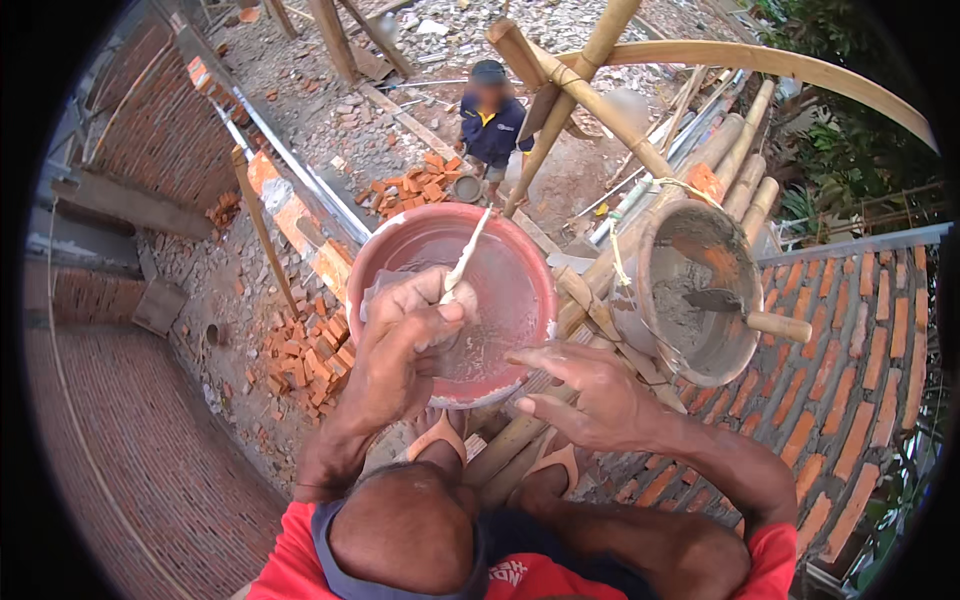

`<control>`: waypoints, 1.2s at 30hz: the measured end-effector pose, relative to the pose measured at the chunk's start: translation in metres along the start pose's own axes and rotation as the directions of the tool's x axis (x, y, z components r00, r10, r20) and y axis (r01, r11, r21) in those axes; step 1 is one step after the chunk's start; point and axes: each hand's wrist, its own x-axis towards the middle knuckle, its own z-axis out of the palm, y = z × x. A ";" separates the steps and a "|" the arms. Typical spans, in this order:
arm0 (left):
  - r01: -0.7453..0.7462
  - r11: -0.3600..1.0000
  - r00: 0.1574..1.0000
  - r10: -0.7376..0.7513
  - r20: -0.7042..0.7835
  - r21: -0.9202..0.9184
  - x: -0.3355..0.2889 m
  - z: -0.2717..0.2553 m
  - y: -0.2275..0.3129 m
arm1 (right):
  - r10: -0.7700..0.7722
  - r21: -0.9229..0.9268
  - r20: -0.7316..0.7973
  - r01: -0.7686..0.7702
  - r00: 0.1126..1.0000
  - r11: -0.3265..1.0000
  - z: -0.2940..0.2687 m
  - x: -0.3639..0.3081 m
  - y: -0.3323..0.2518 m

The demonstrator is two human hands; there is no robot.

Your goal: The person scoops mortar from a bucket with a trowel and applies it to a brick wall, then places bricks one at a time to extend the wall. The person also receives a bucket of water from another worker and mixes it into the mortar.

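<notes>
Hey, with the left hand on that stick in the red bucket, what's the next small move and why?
Probably keep stirring in small circles: the left hand grips the pale stick over thin grey liquid in the red bucket, while the right hand rests open near its rim to steady it.

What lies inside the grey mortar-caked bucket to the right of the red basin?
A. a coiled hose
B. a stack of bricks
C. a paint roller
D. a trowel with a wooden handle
D: in the grey bucket a trowel lies, its wooden handle sticking out over the rim.
</notes>
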 end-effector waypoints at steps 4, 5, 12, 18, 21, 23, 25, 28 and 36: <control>-0.222 0.975 0.974 0.222 0.055 0.006 0.008 0.027 0.021 | 0.000 0.254 -0.049 0.012 0.999 0.967 0.018 0.029 -0.030; -0.207 0.978 0.977 0.206 0.049 0.026 0.008 0.033 0.026 | 0.059 0.323 0.027 -0.065 0.998 0.944 0.020 0.033 -0.036; -0.125 0.991 0.991 0.127 0.044 -0.057 0.002 0.007 0.028 | 0.340 0.567 0.174 -0.377 0.924 0.732 0.029 0.048 -0.050; -0.432 0.880 0.893 0.448 -0.043 0.199 0.018 -0.015 0.037 | 0.314 0.335 0.019 -0.302 0.949 0.892 0.031 0.029 -0.048; -0.427 0.878 0.885 0.455 -0.100 0.218 0.015 -0.033 0.056 | 0.441 0.381 0.124 -0.453 0.889 0.806 0.022 0.004 -0.027; -0.345 0.924 0.917 0.369 -0.149 0.163 0.009 -0.054 0.072 | 0.526 0.447 0.124 -0.521 0.841 0.727 0.022 -0.020 -0.011; -0.327 0.934 0.916 0.351 -0.195 0.148 0.007 -0.080 0.088 | 0.557 0.372 0.085 -0.545 0.826 0.751 0.021 -0.043 0.002; -0.435 0.871 0.871 0.472 -0.139 0.228 0.013 -0.119 0.115 | 0.596 0.305 0.059 -0.582 0.801 0.753 0.022 -0.071 0.012; -0.387 0.922 0.854 0.360 -0.377 0.003 0.056 -0.246 0.210 | 0.708 0.275 0.087 -0.700 0.701 0.659 0.020 -0.116 0.016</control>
